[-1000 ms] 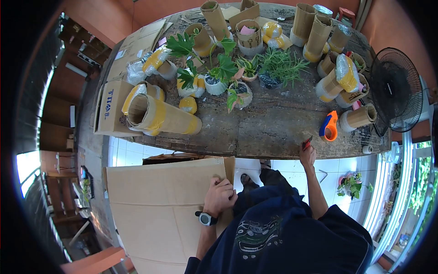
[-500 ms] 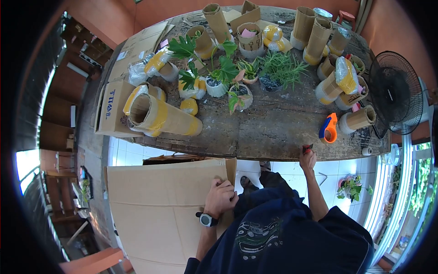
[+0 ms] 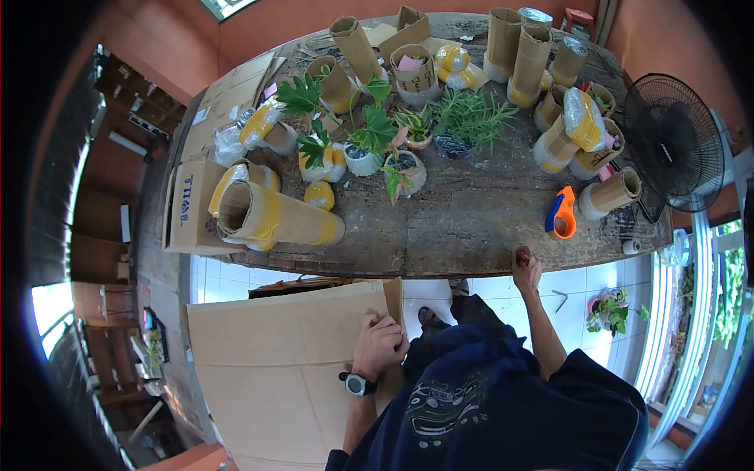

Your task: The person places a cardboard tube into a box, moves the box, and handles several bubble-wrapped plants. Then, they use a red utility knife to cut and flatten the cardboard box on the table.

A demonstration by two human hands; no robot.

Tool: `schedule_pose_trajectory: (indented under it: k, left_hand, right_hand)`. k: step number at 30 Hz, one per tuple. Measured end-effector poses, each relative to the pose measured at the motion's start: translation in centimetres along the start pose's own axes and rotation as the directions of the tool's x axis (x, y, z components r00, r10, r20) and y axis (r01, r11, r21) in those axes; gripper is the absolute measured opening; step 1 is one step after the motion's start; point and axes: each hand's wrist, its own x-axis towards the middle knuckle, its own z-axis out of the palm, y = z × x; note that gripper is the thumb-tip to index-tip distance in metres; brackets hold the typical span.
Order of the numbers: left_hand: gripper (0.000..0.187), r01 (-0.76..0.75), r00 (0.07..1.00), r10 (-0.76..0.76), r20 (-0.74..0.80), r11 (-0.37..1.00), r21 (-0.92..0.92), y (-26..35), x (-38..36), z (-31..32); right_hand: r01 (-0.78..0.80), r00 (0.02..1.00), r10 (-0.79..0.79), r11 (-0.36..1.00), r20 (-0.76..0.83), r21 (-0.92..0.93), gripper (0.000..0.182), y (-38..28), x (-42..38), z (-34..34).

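A large brown cardboard sheet [image 3: 267, 353] with crease lines lies in front of the table on the left. My left hand [image 3: 380, 344], with a watch on its wrist, is closed at the sheet's upper right edge, fingers curled over it. My right hand [image 3: 527, 271] is at the table's front edge, closed around a small red-and-black tool [image 3: 522, 257]; most of it is hidden in the fist. Nearest to that hand on the tabletop is an orange and blue tape dispenser [image 3: 562, 213].
On the wooden table [image 3: 455, 235] are several potted plants [image 3: 471, 118], cardboard tubes [image 3: 283, 216] wrapped with yellow tape, and a cardboard box [image 3: 190, 204]. A black fan [image 3: 674, 145] stands at the right. Another potted plant [image 3: 609, 312] is on the tiled floor.
The view has shifted slightly, so the table's things appear a little left. My right hand has turned slightly at the table edge, still holding the tool. My left hand stays on the cardboard.
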Motion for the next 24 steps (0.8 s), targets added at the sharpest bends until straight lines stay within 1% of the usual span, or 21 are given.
schedule_pose_trajectory:
  k: [2, 5, 8, 11, 14, 17, 20, 23, 24]
  left_hand:
    - [0.026, 0.006, 1.0, -0.006, -0.009, 1.0, -0.002, 0.1, 0.0, -0.1]
    - [0.028, -0.001, 1.0, 0.001, -0.027, 1.0, -0.007, 0.0, 0.1, 0.0]
    - [0.028, -0.004, 1.0, 0.004, -0.03, 1.0, -0.002, -0.1, 0.1, 0.0]
    - [0.029, 0.0, 1.0, 0.0, -0.016, 1.0, 0.007, -0.1, 0.1, -0.1]
    - [0.028, 0.005, 1.0, -0.005, -0.01, 1.0, 0.007, 0.1, 0.0, -0.2]
    - [0.027, 0.004, 1.0, -0.003, -0.018, 1.0, 0.005, 0.1, 0.0, -0.1]
    - [0.025, 0.009, 1.0, -0.009, -0.025, 1.0, -0.003, 0.1, 0.0, -0.1]
    - [0.024, 0.014, 1.0, -0.014, -0.011, 1.0, -0.009, 0.2, 0.0, -0.1]
    - [0.023, 0.013, 1.0, -0.013, -0.002, 1.0, -0.01, 0.2, -0.1, -0.1]
  right_hand:
    - [-0.022, 1.0, 0.022, 1.0, 0.023, 0.002, 0.014, -0.1, 0.1, 0.0]
    - [-0.041, 0.999, 0.042, 0.999, -0.027, 0.017, 0.014, -0.3, 0.0, 0.1]
    - [-0.08, 0.997, 0.08, 0.997, 0.004, 0.022, 0.015, -0.3, -0.1, 0.0]
    - [-0.066, 0.998, 0.066, 0.998, 0.005, 0.02, 0.014, -0.1, 0.0, 0.1]
    - [0.01, 1.0, -0.01, 0.999, -0.008, 0.04, 0.014, 0.4, -0.2, 0.3]
    - [0.039, 0.999, -0.036, 0.997, -0.039, 0.059, 0.012, 1.1, 0.0, 1.1]
    - [-0.008, 1.0, 0.005, 0.981, 0.014, 0.194, 0.011, 1.6, 0.2, 1.2]
    - [-0.026, 1.0, 0.026, 0.98, 0.006, 0.195, 0.011, 2.3, 0.4, 1.8]
    - [-0.005, 1.0, 0.003, 0.98, 0.008, 0.199, 0.012, 2.6, 0.4, 2.0]
